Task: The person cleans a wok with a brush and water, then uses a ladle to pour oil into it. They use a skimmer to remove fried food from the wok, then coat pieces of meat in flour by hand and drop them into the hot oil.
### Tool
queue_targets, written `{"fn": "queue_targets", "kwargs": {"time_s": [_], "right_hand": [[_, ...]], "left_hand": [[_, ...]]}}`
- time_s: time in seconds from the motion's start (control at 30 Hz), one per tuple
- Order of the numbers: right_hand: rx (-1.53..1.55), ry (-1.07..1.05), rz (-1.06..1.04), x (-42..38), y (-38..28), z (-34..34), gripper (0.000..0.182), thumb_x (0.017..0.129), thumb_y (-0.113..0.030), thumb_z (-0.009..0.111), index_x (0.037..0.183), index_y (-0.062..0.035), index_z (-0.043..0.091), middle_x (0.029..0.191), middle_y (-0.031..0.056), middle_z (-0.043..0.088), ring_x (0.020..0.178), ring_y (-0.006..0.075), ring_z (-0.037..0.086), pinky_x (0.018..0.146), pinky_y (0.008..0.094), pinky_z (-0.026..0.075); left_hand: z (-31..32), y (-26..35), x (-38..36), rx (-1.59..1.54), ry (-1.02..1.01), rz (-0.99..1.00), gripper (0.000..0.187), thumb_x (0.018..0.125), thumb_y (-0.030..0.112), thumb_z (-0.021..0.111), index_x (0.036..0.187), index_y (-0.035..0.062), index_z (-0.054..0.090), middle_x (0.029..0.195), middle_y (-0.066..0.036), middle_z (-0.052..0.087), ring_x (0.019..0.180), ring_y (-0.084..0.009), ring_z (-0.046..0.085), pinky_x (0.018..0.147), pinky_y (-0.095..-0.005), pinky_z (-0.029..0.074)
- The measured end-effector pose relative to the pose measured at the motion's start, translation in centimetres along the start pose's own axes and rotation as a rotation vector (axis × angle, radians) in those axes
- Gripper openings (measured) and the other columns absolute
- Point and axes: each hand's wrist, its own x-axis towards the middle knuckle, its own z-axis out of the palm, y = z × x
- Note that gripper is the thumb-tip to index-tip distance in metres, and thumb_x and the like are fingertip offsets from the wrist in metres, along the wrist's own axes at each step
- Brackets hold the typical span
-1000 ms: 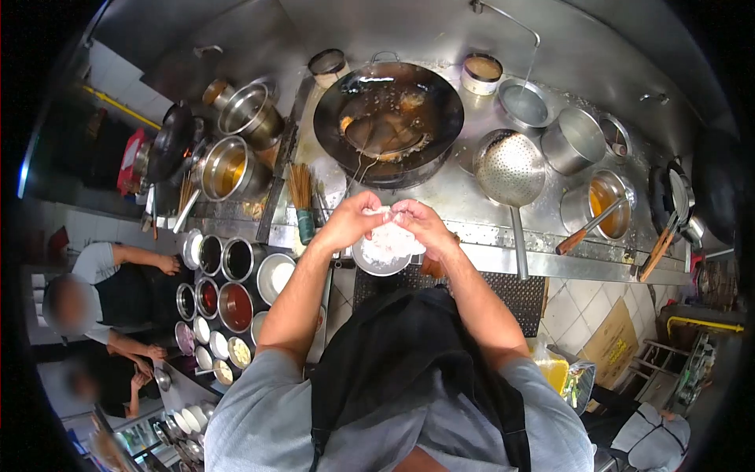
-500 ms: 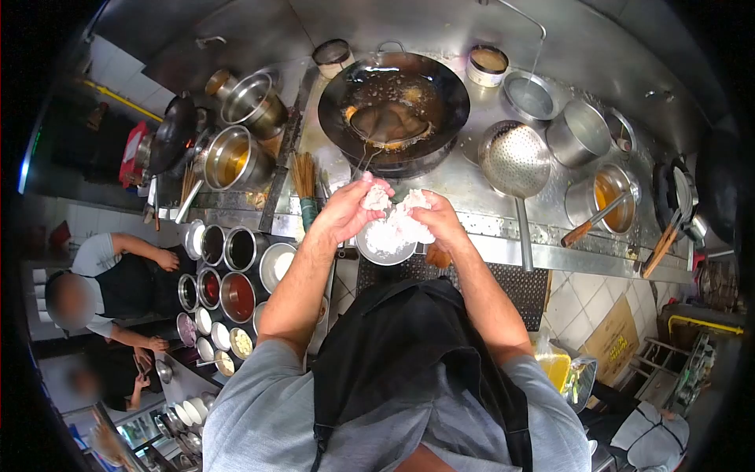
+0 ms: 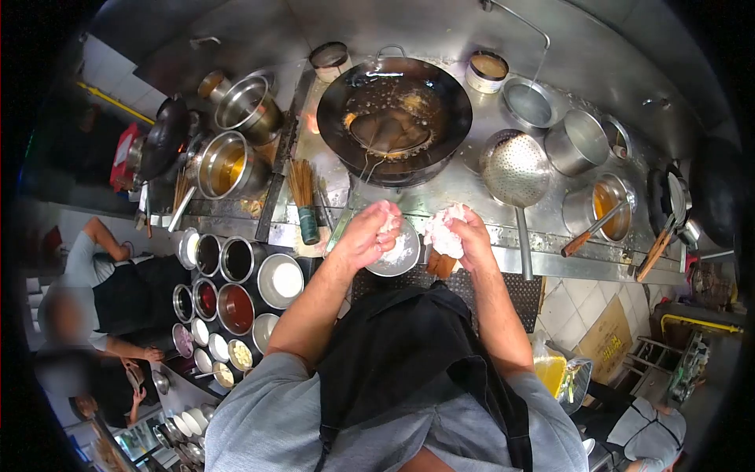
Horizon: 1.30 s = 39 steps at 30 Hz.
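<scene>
My left hand (image 3: 366, 239) is closed around a small white, flour-coated piece of food (image 3: 389, 219), just above the rim of a metal bowl (image 3: 384, 270). White powder (image 3: 399, 250) lies inside that bowl. To the right of the bowl, my right hand (image 3: 474, 241) grips a larger white, flour-coated clump (image 3: 443, 224); what is under the coating cannot be made out. Beyond both hands, a black wok (image 3: 330, 118) holds bubbling oil, with a wire mesh strainer (image 3: 391, 131) resting in it and its handle pointing toward me.
A bamboo brush (image 3: 302, 193) lies left of the wok. At right are a perforated ladle (image 3: 515, 167), a metal pot (image 3: 578, 141) and a pot of oil (image 3: 605, 206). Several sauce containers (image 3: 237, 308) stand at left, near two people. Another person (image 3: 646, 433) is at lower right.
My hands have moved apart. My right hand has carried its clump rightward, away from over the bowl, and the white heap seen there earlier no longer shows. My left hand's fingers have curled in.
</scene>
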Motion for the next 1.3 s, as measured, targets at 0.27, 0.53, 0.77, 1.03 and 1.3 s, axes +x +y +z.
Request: {"fn": "queue_targets", "kwargs": {"time_s": [0.27, 0.53, 0.77, 1.03, 1.3], "right_hand": [[0.042, 0.174, -0.032, -0.7, -0.5, -1.8, 0.016, 0.087, -0.006, 0.059, 0.102, -0.0010, 0.058, 0.093, 0.0138, 0.068, 0.084, 0.0245, 0.069, 0.077, 0.0363, 0.057], [0.121, 0.265, -0.055, -1.6, -0.4, -2.0, 0.015, 0.088, -0.008, 0.058, 0.102, -0.0010, 0.057, 0.099, 0.0175, 0.066, 0.088, 0.0259, 0.066, 0.081, 0.0373, 0.056], [0.250, 0.246, -0.087, -1.9, -0.7, -0.7, 0.042, 0.081, -0.007, 0.047, 0.121, 0.0069, 0.050, 0.114, 0.0239, 0.062, 0.107, 0.0319, 0.063, 0.091, 0.0434, 0.053], [0.040, 0.130, 0.051, -0.1, -0.4, 0.3, 0.031, 0.083, -0.001, 0.043, 0.112, 0.0034, 0.055, 0.104, 0.0177, 0.066, 0.092, 0.0284, 0.069, 0.083, 0.0393, 0.058], [-0.109, -0.098, 0.096, 2.9, -0.3, 1.7, 0.017, 0.094, -0.008, 0.055, 0.109, -0.0022, 0.057, 0.092, 0.0052, 0.065, 0.083, 0.0128, 0.066, 0.074, 0.0298, 0.057]], "left_hand": [[-0.7, 10.6, 4.5, 1.638, 0.357, 0.520, 0.025, 0.090, 0.025, 0.064, 0.107, 0.0070, 0.058, 0.092, -0.012, 0.062, 0.078, -0.0246, 0.062, 0.067, -0.0372, 0.050], [-8.7, 21.9, 18.6, 2.071, 0.621, 0.297, 0.039, 0.080, 0.014, 0.067, 0.118, 0.0097, 0.059, 0.112, -0.020, 0.066, 0.107, -0.0390, 0.061, 0.096, -0.0427, 0.045], [-9.6, 25.0, 24.5, 1.796, 0.630, 0.865, 0.031, 0.084, 0.015, 0.060, 0.113, 0.0070, 0.069, 0.110, -0.020, 0.068, 0.099, -0.0332, 0.066, 0.088, -0.0389, 0.051], [7.3, 13.5, 5.9, 1.474, 0.141, 0.862, 0.018, 0.090, 0.004, 0.058, 0.105, 0.0058, 0.068, 0.095, -0.007, 0.069, 0.082, -0.0122, 0.065, 0.073, -0.0272, 0.053], [7.5, 4.5, 2.9, 1.855, -0.289, 0.479, 0.031, 0.079, 0.009, 0.068, 0.109, 0.0038, 0.064, 0.101, -0.017, 0.065, 0.098, -0.0354, 0.063, 0.084, -0.0409, 0.051]]}}
